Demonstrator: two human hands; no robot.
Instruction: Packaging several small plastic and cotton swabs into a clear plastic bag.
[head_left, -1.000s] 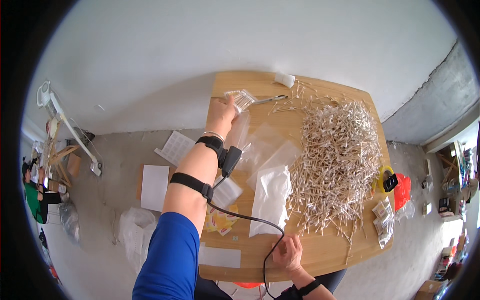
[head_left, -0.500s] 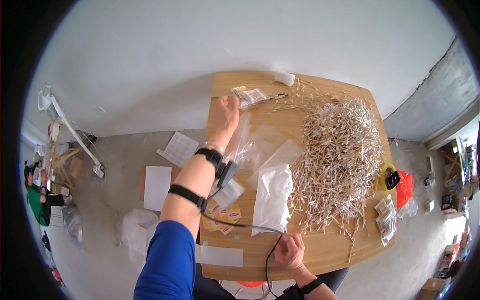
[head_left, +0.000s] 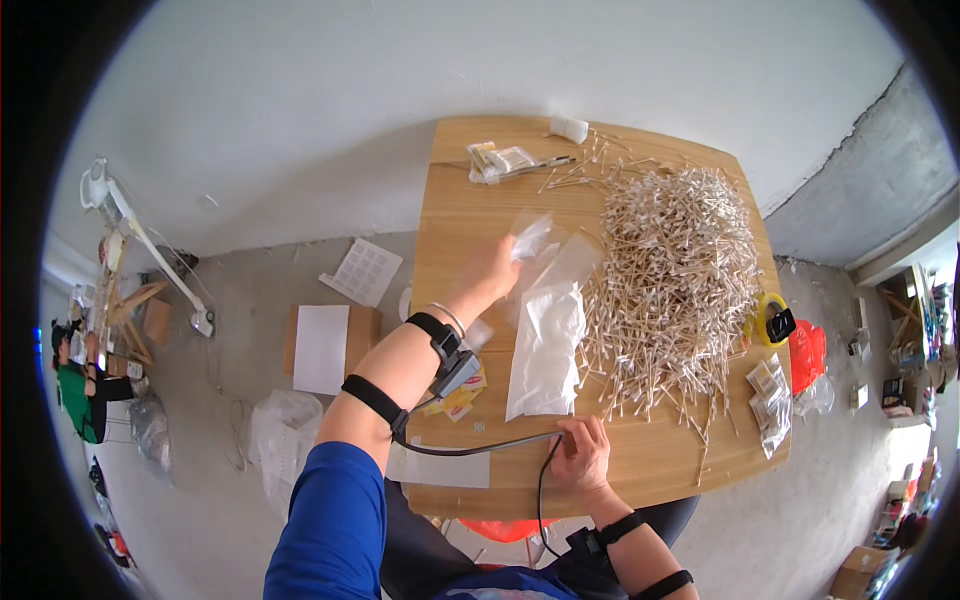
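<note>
Handling lightly the clear plastic bag [head_left: 533, 233] the left hand [head_left: 494, 272] grips should limit creases; whether the right hand [head_left: 584, 455] grips is unclear.

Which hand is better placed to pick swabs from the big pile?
Probably the right: the right hand looks empty and rests just off the near-left edge of the cotton swab pile, while the left hand holds a clear plastic bag.
</note>
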